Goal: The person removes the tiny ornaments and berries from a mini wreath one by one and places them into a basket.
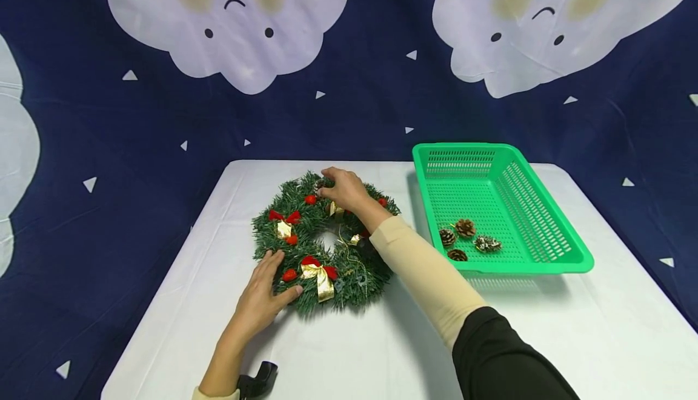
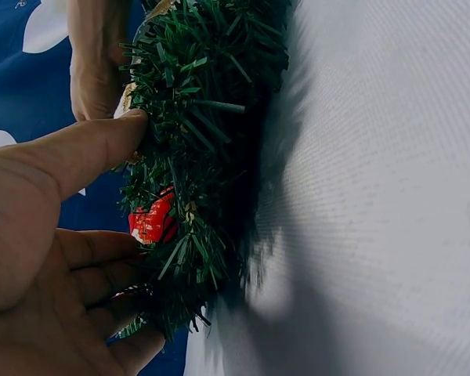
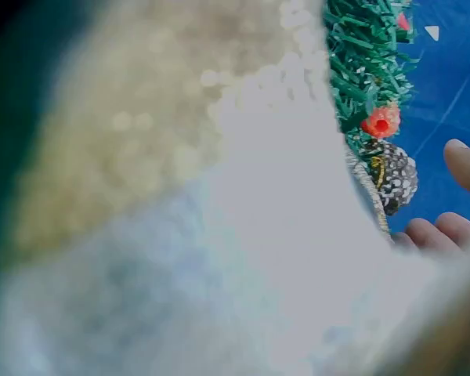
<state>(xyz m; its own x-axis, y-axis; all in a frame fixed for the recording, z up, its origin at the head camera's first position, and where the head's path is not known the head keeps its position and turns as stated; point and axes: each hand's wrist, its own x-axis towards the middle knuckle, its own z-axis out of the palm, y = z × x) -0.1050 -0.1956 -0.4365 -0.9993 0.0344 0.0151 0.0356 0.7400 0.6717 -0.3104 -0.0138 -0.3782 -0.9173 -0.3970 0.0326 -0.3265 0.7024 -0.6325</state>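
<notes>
A green tinsel wreath (image 1: 354, 279) lies on the table, trimmed with red-and-gold bows (image 1: 319, 271) and red berries (image 1: 289, 275). My left hand (image 1: 264, 297) rests at its near left edge, fingers extended, thumb spread toward the front bow; the left wrist view shows the thumb (image 2: 110, 145) against the greenery, with a red berry (image 2: 153, 219) between it and the fingers. My right hand (image 1: 346, 191) reaches over the wreath to its far side. There a white-tipped pinecone (image 3: 395, 176) sits by a berry (image 3: 381, 121), with a visible gap to the right thumb (image 3: 462, 164).
A green plastic basket (image 1: 551, 221) stands at the right of the table, with several pinecones (image 1: 465, 228) in its near left corner. A black device (image 1: 259, 380) is on the left wrist. A dark blue cloth with clouds (image 1: 382, 97) hangs behind the table.
</notes>
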